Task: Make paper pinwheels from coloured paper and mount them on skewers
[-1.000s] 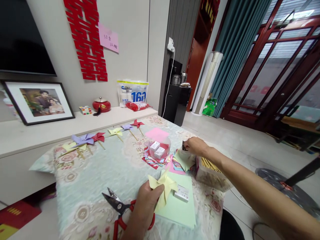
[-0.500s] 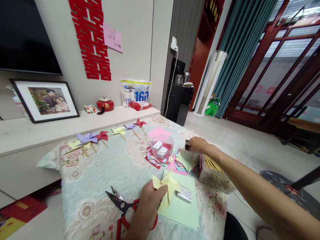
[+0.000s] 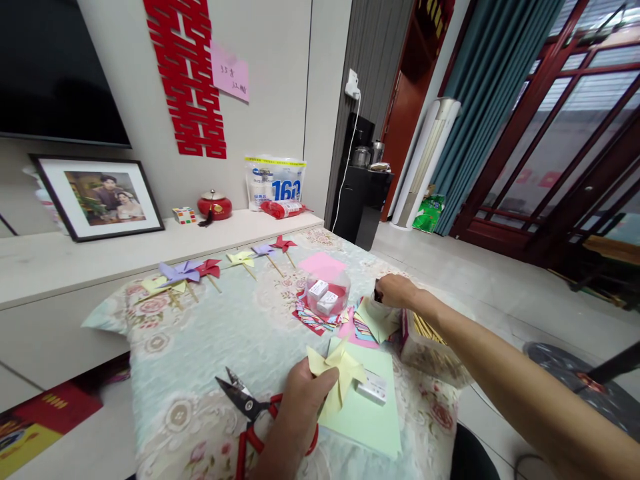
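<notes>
A pale yellow paper pinwheel (image 3: 349, 368) is pinched between the thumb and fingers of my left hand (image 3: 303, 397), above a stack of light green paper (image 3: 363, 427). Beside it, a small white box (image 3: 371, 387) lies on that stack. My right hand (image 3: 397, 291) reaches out over a small pot, mostly hidden, and its fingers are closed on a small dark object (image 3: 378, 291) I cannot make out. Red-handled scissors (image 3: 247, 403) lie with blades apart, partly under my left wrist.
A clear box of thin wooden sticks (image 3: 430, 353) stands under my right forearm. A round clear tub (image 3: 333, 303) holds white boxes, with paper scraps around it. Several finished pinwheels (image 3: 181, 270) lie along the table's far left edge. A framed photo (image 3: 103, 197) stands behind.
The whole view has shifted slightly, so things sit a little further right. Both hands keep nearly the same pose, the left still holding the pinwheel.
</notes>
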`<state>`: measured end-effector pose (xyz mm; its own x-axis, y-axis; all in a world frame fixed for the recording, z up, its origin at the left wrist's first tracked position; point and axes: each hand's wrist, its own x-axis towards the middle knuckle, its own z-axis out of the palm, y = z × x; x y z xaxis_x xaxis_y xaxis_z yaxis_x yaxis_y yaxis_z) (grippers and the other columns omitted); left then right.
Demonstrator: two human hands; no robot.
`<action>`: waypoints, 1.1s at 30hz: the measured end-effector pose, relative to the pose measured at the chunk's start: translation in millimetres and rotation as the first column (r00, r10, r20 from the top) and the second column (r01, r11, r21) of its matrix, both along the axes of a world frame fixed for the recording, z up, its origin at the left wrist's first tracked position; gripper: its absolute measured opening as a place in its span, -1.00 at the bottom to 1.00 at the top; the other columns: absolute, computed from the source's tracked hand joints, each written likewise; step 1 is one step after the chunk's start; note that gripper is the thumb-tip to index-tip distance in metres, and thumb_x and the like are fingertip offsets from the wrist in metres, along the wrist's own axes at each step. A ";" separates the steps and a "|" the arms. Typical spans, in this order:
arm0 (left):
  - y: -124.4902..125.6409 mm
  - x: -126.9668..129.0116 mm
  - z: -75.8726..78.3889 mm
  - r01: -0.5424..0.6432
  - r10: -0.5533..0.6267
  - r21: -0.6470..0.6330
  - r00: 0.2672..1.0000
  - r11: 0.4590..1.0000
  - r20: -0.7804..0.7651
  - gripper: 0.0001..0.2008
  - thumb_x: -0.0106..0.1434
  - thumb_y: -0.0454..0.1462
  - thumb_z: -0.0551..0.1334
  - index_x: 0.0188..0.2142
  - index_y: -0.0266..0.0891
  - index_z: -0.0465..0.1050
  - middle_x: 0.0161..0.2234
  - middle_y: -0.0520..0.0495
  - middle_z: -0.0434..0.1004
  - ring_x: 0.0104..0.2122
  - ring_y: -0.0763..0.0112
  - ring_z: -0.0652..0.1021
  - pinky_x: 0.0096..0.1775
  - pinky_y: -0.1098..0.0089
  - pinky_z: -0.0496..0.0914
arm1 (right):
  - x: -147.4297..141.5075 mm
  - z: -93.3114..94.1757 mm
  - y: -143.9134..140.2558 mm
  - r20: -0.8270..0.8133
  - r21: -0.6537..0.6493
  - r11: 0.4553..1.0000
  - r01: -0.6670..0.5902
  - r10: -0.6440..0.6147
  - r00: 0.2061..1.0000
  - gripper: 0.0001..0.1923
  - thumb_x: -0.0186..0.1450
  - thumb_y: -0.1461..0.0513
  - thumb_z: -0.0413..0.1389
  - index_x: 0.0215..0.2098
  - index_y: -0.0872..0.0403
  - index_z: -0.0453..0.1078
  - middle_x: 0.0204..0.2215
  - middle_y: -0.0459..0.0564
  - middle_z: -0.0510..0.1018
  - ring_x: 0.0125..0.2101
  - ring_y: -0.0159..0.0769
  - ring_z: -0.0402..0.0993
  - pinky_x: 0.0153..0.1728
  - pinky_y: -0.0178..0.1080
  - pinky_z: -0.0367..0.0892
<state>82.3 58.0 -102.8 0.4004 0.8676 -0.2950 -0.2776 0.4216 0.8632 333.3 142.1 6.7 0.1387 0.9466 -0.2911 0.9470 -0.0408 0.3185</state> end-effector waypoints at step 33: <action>-4.7 -6.0 34.0 -0.003 0.038 -0.120 0.956 0.993 0.290 -0.74 -0.09 -0.20 0.42 -0.38 -0.22 0.50 -0.54 -0.03 0.60 -0.38 0.11 0.65 -0.36 0.32 0.48 | -28.9 28.1 -61.9 -0.864 0.253 0.950 0.183 0.137 0.484 -0.89 0.08 0.29 0.06 -0.60 0.07 0.25 -0.28 0.01 0.61 -0.44 -0.35 0.50 -0.45 -0.33 0.32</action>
<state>76.3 53.3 -68.8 0.4665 0.8428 -0.2684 -0.5189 0.5065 0.6886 304.4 80.2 34.7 -0.0091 0.9999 -0.0075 0.7239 0.0014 -0.6899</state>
